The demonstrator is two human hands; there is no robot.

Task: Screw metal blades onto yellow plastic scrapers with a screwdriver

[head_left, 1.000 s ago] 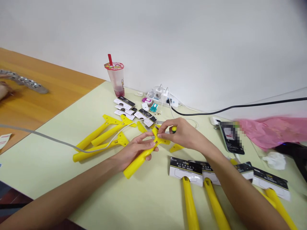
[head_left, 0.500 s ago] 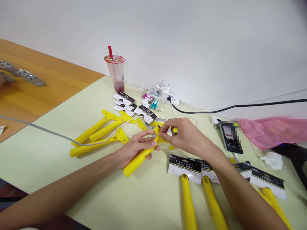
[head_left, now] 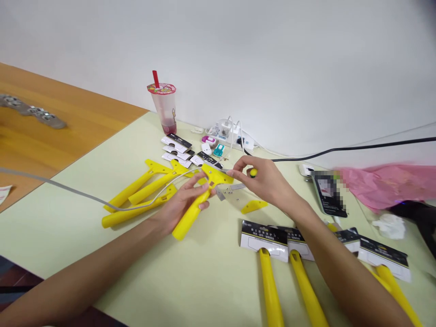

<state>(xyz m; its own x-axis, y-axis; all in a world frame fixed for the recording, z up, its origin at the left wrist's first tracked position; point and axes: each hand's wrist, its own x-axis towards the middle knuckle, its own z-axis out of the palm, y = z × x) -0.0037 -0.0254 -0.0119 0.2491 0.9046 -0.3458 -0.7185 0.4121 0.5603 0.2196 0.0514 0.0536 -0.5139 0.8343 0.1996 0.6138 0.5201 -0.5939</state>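
Note:
My left hand (head_left: 190, 195) is wrapped round the handle of a yellow scraper (head_left: 190, 218), its T-shaped head raised toward the right. Along the top edge of that head shows a thin grey metal blade (head_left: 223, 170), and the thumb and fingertips of my right hand (head_left: 260, 175) pinch its right end. A tool with a rounded yellow end (head_left: 253, 172) is tucked in the same hand; the rest of it is hidden. Beneath the hands lie several small nuts or screws (head_left: 229, 192), another grey blade (head_left: 237, 186) and a loose yellow scraper plate (head_left: 254, 206).
Several yellow scrapers (head_left: 136, 186) lie at left under a grey-white cable (head_left: 75, 193). Behind are folded cards (head_left: 177, 144), a drink cup (head_left: 165, 106) and a power strip (head_left: 247, 141). Carded handles (head_left: 270, 286), a phone (head_left: 329, 195) and pink plastic (head_left: 391, 184) are at right.
My left hand has turned the scraper so its head faces up flat. My right hand has moved slightly up and right, from the head's middle to its edge, uncovering small parts below.

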